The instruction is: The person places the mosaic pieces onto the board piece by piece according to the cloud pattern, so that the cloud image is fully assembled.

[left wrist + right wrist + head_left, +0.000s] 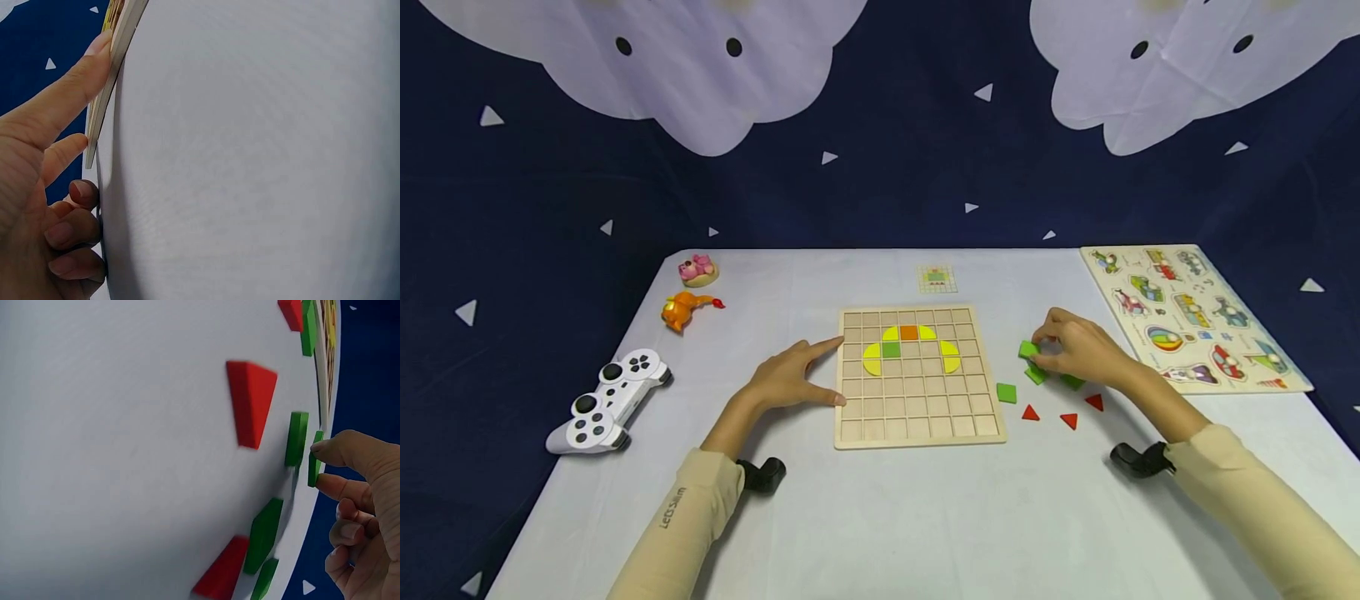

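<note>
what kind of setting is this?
Likely a staged tabletop play setup, not a lived-in room: a cloud-printed backdrop hangs behind a covered table laid with a wooden grid puzzle board, a vehicle peg puzzle and a white game controller.

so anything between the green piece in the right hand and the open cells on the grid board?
Nothing visible. The right hand pinches a green square just right of the grid board. Between them lies bare table. The loose green square and red triangles sit nearer the person, off the direct line.

Left hand (37,206) on white tablecloth (250,156), forefinger against wooden board edge (115,56), other fingers (69,234) curled
</note>
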`<act>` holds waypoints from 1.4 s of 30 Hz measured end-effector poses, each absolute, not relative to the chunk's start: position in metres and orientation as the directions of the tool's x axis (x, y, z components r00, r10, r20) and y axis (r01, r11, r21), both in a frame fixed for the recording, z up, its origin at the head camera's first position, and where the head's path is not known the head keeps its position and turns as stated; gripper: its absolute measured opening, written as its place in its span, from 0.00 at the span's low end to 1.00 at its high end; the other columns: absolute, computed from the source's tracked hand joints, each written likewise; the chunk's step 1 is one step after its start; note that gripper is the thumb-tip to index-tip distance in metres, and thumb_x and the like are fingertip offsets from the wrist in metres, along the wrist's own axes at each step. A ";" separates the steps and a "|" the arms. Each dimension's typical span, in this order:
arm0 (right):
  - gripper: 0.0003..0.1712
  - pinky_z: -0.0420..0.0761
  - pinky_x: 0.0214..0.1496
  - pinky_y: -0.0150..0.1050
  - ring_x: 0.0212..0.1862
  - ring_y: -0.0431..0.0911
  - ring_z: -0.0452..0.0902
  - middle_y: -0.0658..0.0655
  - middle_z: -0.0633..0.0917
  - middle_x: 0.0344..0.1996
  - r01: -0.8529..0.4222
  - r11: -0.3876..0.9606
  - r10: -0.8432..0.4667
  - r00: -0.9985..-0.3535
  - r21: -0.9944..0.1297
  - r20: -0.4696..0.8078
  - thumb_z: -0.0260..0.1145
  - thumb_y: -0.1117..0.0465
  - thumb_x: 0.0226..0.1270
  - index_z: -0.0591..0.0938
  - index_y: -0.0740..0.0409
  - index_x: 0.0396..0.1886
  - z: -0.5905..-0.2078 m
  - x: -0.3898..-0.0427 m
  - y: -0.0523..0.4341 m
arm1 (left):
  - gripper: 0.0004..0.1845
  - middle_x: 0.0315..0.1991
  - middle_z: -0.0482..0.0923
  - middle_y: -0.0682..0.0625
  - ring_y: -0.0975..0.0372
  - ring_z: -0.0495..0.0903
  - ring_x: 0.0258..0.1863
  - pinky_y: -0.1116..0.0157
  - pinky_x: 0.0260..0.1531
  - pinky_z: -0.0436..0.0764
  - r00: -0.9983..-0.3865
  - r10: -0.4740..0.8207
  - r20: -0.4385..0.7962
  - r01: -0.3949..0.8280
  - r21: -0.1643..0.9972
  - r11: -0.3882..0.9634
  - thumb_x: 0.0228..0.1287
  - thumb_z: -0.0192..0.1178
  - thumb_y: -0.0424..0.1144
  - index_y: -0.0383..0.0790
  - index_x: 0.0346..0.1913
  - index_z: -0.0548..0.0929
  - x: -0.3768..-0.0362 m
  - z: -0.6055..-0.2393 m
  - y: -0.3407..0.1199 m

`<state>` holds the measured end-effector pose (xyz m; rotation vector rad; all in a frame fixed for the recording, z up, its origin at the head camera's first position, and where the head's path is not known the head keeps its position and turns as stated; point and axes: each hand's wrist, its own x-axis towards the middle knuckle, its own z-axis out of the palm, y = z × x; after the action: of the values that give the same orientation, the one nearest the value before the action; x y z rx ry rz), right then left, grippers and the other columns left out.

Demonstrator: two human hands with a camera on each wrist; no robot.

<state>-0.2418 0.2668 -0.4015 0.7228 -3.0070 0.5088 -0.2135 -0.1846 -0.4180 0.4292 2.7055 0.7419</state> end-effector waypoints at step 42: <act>0.16 0.71 0.34 0.36 0.30 0.41 0.68 0.53 0.76 0.33 -0.646 0.684 -0.653 -0.749 -0.340 0.109 0.75 0.57 0.55 0.89 0.61 0.41 -0.395 -0.250 0.146 | 0.54 0.35 0.67 0.48 0.58 0.65 0.31 0.62 0.30 0.63 -0.915 0.346 -0.207 0.185 0.547 0.817 0.43 0.76 0.62 0.60 0.76 0.62 -0.214 -0.421 -0.184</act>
<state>-0.2503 0.1463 -0.3954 1.1196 -2.9023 0.5736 -0.2142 -0.1842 -0.4213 0.4046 2.7035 0.7694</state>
